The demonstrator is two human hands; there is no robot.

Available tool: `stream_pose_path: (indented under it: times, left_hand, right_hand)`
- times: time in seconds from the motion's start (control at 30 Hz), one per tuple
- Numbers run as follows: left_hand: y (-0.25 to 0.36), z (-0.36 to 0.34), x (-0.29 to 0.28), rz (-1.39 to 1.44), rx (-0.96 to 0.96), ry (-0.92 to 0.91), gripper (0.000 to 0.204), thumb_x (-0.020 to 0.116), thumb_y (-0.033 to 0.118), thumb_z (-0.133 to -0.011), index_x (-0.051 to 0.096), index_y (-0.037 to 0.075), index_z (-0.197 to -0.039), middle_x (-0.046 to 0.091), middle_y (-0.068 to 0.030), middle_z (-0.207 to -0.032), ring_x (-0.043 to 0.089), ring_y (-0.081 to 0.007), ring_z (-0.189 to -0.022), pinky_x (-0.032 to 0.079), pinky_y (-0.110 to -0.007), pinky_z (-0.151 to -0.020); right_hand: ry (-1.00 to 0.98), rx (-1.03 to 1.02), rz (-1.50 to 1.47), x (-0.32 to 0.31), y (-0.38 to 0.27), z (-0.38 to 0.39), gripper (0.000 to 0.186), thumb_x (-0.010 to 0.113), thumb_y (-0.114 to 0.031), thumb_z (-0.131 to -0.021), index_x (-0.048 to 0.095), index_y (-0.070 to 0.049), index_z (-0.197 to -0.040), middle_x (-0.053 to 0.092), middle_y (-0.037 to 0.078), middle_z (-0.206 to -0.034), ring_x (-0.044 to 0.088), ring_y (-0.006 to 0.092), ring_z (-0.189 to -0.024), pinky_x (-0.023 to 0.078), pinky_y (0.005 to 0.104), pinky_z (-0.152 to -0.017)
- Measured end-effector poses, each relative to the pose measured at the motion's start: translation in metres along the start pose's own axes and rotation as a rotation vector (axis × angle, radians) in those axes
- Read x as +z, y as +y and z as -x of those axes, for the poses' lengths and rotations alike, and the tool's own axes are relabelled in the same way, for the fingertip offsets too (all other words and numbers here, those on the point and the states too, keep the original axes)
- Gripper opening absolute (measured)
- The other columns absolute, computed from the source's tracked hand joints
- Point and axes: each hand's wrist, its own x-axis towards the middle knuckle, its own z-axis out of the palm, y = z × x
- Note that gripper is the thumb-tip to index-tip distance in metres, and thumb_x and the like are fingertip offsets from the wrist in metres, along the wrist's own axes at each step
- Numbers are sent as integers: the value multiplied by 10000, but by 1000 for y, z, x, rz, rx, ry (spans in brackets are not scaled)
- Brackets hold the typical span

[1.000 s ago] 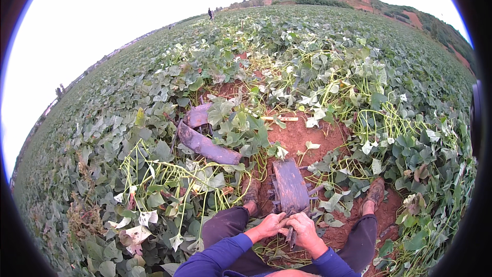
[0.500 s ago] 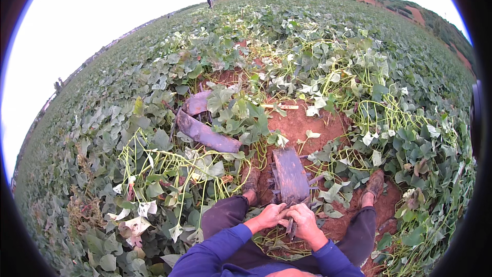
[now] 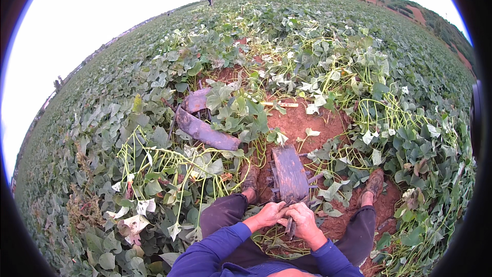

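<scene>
Between my knees lies a dark, worn belt-like strip (image 3: 290,172), with short bars sticking out along its sides. Its near end reaches my two hands, which meet close together in front of my lap. My left hand (image 3: 267,215) is closed, its thumb and fingers pinching at that near end. Closed beside it, my right hand (image 3: 303,221) has its fingers curled around the same spot. A narrow dark piece (image 3: 291,230) sticks out toward me below the fingers; whether it belongs to the strip I cannot tell. The fingers hide the exact grip.
A second dark strip (image 3: 207,132) lies bent over the vines at front left. A pale stick (image 3: 279,105) rests by bare red soil (image 3: 307,128). My shoes (image 3: 374,184) stand on either side of the near strip. Leafy vines (image 3: 154,169) surround me; a distant person (image 3: 209,0) stands far off.
The whole view has shifted very slightly. Both hands stay closed together at the strip's near end, with only slight finger movement.
</scene>
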Motion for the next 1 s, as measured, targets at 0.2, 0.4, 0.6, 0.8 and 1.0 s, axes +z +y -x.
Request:
stream_pose_path:
  times: [0.2,0.4,0.6,0.8,1.0]
  left_hand:
    - [0,0,0,-1,-5,-5,328,649,288,-1056,569,1,-919,548,-266,-752,444,-416,-639,465,-445,-600]
    - [1,0,-2,-20,20,-3,337,650,295,-1046,566,-3,-913,557,-284,-776,493,-471,-675,468,-459,-610]
    - [-6,1,1,-23,6,-1,334,651,296,-1045,577,-8,-927,563,-286,-788,499,-471,-679,468,-456,-615]
    - [-6,1,2,-31,18,5,330,658,291,-1041,573,-4,-920,553,-281,-776,497,-470,-674,463,-455,-607]
    - [-5,1,1,-36,27,2,331,664,289,-1036,569,-5,-918,548,-284,-768,519,-497,-692,459,-463,-595]
  right_hand:
    - [2,0,1,0,-1,-1,358,934,-247,-713,679,-37,-851,696,132,-914,678,340,-836,560,431,-725]
    - [6,-5,-8,2,1,1,351,928,-245,-714,680,-39,-852,697,127,-909,677,338,-837,558,431,-731]
    - [6,-7,-11,2,0,0,353,930,-244,-708,680,-40,-851,698,127,-907,678,338,-839,559,431,-734]
    - [4,0,-7,1,-1,0,363,935,-246,-700,678,-37,-850,698,131,-906,680,340,-840,561,430,-738]
    - [2,-1,-12,1,-2,-1,365,933,-244,-701,674,-37,-853,695,130,-914,679,341,-841,560,433,-740]
